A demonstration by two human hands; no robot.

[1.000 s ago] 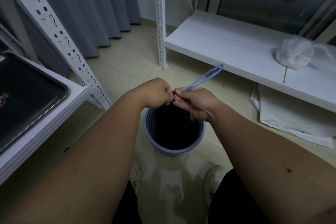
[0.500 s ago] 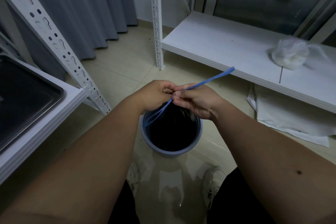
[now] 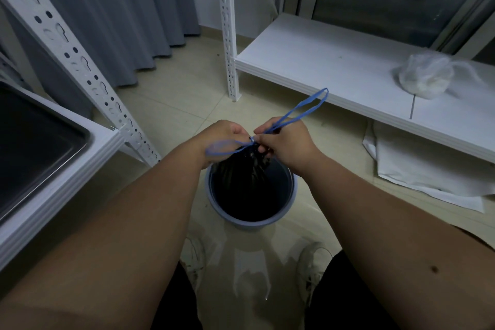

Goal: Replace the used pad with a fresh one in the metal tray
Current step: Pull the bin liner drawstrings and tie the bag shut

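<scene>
Above the blue bin (image 3: pixel 250 211), the black bag's (image 3: pixel 241 166) blue drawstring (image 3: pixel 297 111) is pinched by the curled fingers of the left hand (image 3: pixel 222 139) and the right hand (image 3: pixel 286 144).

Bin (image 3: pixel 250 220): blue, on the floor, black bag (image 3: pixel 241 169) inside
Low shelf (image 3: pixel 334 67): crumpled clear plastic bag (image 3: pixel 423 79)
Behind: grey curtain (image 3: pixel 120 8)

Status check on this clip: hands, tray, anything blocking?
Both hands, left hand and right hand, pinch the blue drawstring of a black bag over the bin. Metal tray untouched. Nothing blocking.
</scene>
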